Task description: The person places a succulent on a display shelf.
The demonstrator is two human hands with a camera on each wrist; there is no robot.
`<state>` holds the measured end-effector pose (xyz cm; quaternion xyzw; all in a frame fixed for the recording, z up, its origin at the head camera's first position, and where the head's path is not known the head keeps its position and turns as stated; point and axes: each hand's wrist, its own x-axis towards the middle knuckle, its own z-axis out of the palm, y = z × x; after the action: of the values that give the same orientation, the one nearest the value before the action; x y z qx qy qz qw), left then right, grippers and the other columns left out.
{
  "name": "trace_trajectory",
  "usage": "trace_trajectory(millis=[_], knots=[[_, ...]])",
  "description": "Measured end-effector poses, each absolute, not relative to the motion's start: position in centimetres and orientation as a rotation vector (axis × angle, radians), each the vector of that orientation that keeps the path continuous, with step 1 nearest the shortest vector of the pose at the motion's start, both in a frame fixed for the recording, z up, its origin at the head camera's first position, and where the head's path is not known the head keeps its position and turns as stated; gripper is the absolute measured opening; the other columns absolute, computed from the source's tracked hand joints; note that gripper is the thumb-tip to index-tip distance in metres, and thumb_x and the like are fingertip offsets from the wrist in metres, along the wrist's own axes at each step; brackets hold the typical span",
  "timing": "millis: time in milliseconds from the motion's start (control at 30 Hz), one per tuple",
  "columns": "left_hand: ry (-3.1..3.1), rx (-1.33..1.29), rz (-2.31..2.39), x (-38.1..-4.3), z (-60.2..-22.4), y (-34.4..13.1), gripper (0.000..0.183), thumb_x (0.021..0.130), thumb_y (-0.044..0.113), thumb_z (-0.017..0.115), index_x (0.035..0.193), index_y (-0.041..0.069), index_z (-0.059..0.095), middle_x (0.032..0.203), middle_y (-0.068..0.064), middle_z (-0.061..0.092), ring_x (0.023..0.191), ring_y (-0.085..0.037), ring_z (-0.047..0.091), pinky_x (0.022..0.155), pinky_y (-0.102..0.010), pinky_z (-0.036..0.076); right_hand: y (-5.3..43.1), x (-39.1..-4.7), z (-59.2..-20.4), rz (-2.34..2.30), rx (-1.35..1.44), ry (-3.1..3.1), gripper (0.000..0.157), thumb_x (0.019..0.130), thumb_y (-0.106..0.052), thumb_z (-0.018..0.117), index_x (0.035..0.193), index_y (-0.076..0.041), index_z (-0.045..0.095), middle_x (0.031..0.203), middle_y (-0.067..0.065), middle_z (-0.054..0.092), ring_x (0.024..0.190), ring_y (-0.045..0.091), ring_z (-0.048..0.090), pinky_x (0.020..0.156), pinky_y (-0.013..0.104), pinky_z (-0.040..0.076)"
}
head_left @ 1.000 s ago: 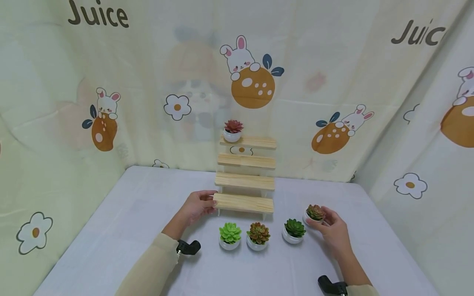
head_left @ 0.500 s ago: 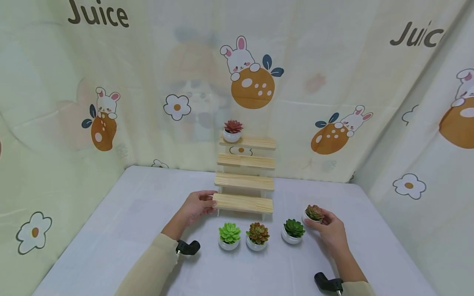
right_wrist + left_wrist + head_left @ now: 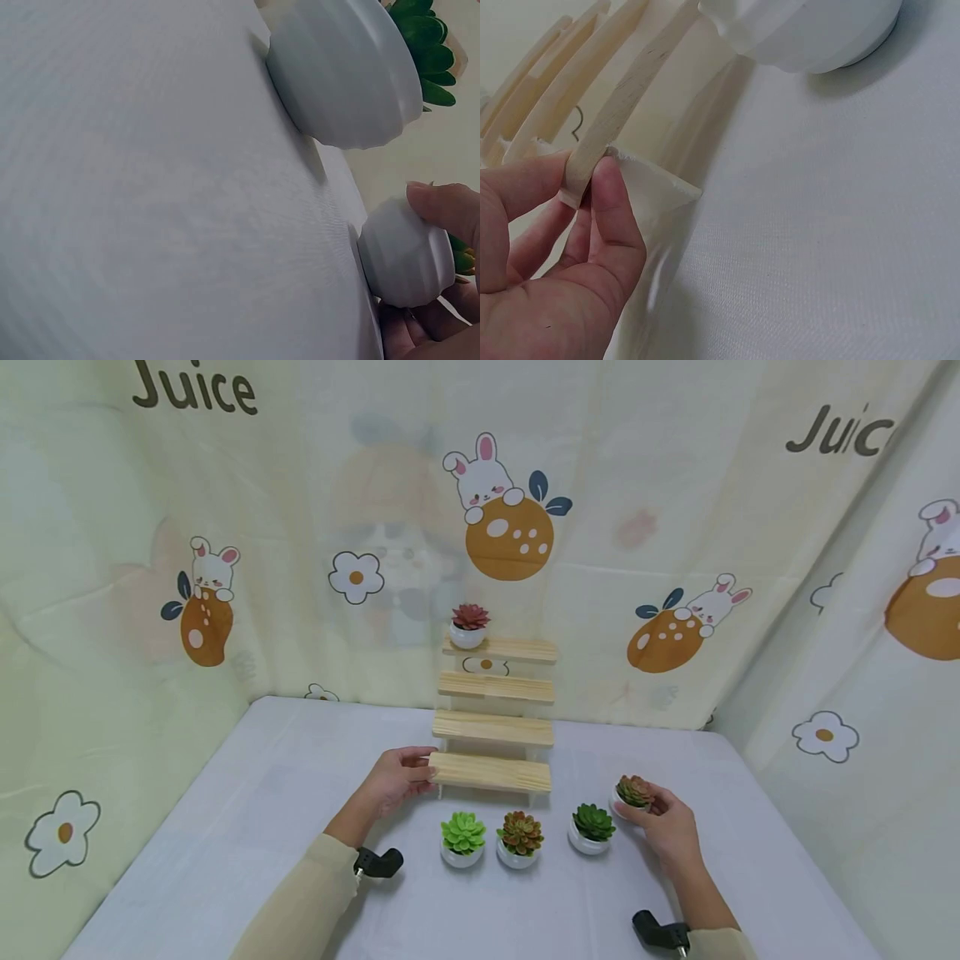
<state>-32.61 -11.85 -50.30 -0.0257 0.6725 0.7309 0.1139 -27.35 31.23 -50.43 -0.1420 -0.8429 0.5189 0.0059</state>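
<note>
In the head view my left hand (image 3: 401,779) pinches the left end of the lowest step of a tiered wooden display shelf (image 3: 491,772). The left wrist view shows the thumb and fingers on either side of that step (image 3: 615,112). My right hand (image 3: 667,822) holds a small potted succulent (image 3: 635,791) with reddish-green leaves, right of the shelf. In the right wrist view its white pot (image 3: 409,251) sits between thumb and fingers, at the tabletop. Just left of it stands a dark green potted succulent (image 3: 592,822).
A bright green potted succulent (image 3: 462,835) and a brown-green one (image 3: 520,835) stand in front of the shelf. A red potted succulent (image 3: 469,620) occupies the left of the top step. Patterned curtain (image 3: 585,693) hangs behind the white table (image 3: 300,760).
The whole head view has shifted slightly. My right wrist has edged a little to the left, while both hands keep their holds on the shelf step and the potted succulent.
</note>
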Motion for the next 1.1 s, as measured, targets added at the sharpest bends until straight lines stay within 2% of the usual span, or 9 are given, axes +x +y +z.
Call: trace_trajectory(millis=[233, 500, 733, 800, 867, 967, 1033, 1100], knots=[[1.966, -0.053, 2.151, -32.7, -50.4, -12.0, 0.045, 0.094, -0.005, 0.067, 0.139, -0.005, 0.058, 0.113, -0.014, 0.066, 0.088, -0.016, 0.067, 0.076, -0.027, 0.061, 31.1, -27.3, -50.7, 1.595, -0.467, -2.609, 0.091, 0.087, -0.035, 0.083, 0.157, 0.0, 0.035, 0.155, 0.026, 0.042, 0.142, 0.038, 0.042, 0.117, 0.05, 0.037], [1.977, -0.073, 2.144, -32.8, -50.5, -12.0, 0.044, 0.094, -0.006, 0.067, 0.138, -0.004, 0.06, 0.112, -0.015, 0.066, 0.087, -0.017, 0.068, 0.074, -0.026, 0.061, 31.2, -27.4, -50.6, 1.621, -0.499, -2.572, 0.093, 0.087, -0.035, 0.083, 0.157, 0.001, 0.034, 0.157, 0.027, 0.041, 0.145, 0.039, 0.04, 0.121, 0.053, 0.035], [1.974, -0.07, 2.127, -32.8, -50.4, -12.0, 0.046, 0.094, -0.005, 0.067, 0.139, -0.004, 0.059, 0.111, -0.013, 0.066, 0.087, -0.015, 0.068, 0.073, -0.025, 0.061, 31.0, -27.3, -50.3, 1.659, -0.498, -2.538, 0.092, 0.086, -0.036, 0.084, 0.158, -0.002, 0.036, 0.157, 0.024, 0.042, 0.145, 0.035, 0.041, 0.119, 0.048, 0.038], [1.972, -0.07, 2.13, -32.8, -50.4, -12.0, 0.046, 0.094, -0.005, 0.067, 0.14, -0.004, 0.058, 0.111, -0.013, 0.066, 0.086, -0.015, 0.068, 0.074, -0.025, 0.061, 30.9, -27.2, -50.1, 1.657, -0.499, -2.537, 0.093, 0.086, -0.037, 0.084, 0.157, -0.003, 0.037, 0.157, 0.023, 0.043, 0.145, 0.034, 0.042, 0.115, 0.041, 0.042], [1.969, -0.069, 2.133, -32.8, -50.4, -12.0, 0.046, 0.094, -0.005, 0.067, 0.139, -0.005, 0.058, 0.111, -0.013, 0.066, 0.086, -0.015, 0.068, 0.074, -0.025, 0.06, 30.9, -27.2, -50.0, 1.663, -0.502, -2.533, 0.093, 0.085, -0.038, 0.085, 0.157, -0.004, 0.037, 0.156, 0.022, 0.044, 0.144, 0.032, 0.043, 0.106, 0.026, 0.045], [1.964, -0.068, 2.139, -32.6, -50.2, -12.0, 0.046, 0.094, -0.006, 0.067, 0.139, -0.005, 0.058, 0.11, -0.013, 0.066, 0.085, -0.015, 0.068, 0.074, -0.025, 0.06, 30.8, -27.0, -49.7, 1.675, -0.501, -2.518, 0.093, 0.084, -0.038, 0.085, 0.157, -0.005, 0.038, 0.155, 0.02, 0.045, 0.143, 0.03, 0.044, 0.086, 0.005, 0.041], [1.962, -0.061, 2.142, -32.6, -50.2, -12.0, 0.046, 0.094, -0.006, 0.067, 0.139, -0.005, 0.058, 0.11, -0.013, 0.067, 0.085, -0.014, 0.068, 0.075, -0.026, 0.061, 30.7, -26.8, -49.5, 1.687, -0.492, -2.503, 0.092, 0.085, -0.037, 0.085, 0.157, -0.005, 0.039, 0.155, 0.019, 0.046, 0.142, 0.029, 0.044, 0.077, -0.001, 0.038], [1.961, -0.055, 2.145, -32.5, -50.1, -12.0, 0.046, 0.094, -0.006, 0.067, 0.139, -0.006, 0.058, 0.109, -0.013, 0.067, 0.085, -0.015, 0.068, 0.075, -0.027, 0.061, 30.7, -26.7, -49.2, 1.697, -0.478, -2.49, 0.09, 0.086, -0.037, 0.084, 0.156, -0.005, 0.04, 0.155, 0.019, 0.046, 0.142, 0.029, 0.044, 0.074, -0.003, 0.038]])
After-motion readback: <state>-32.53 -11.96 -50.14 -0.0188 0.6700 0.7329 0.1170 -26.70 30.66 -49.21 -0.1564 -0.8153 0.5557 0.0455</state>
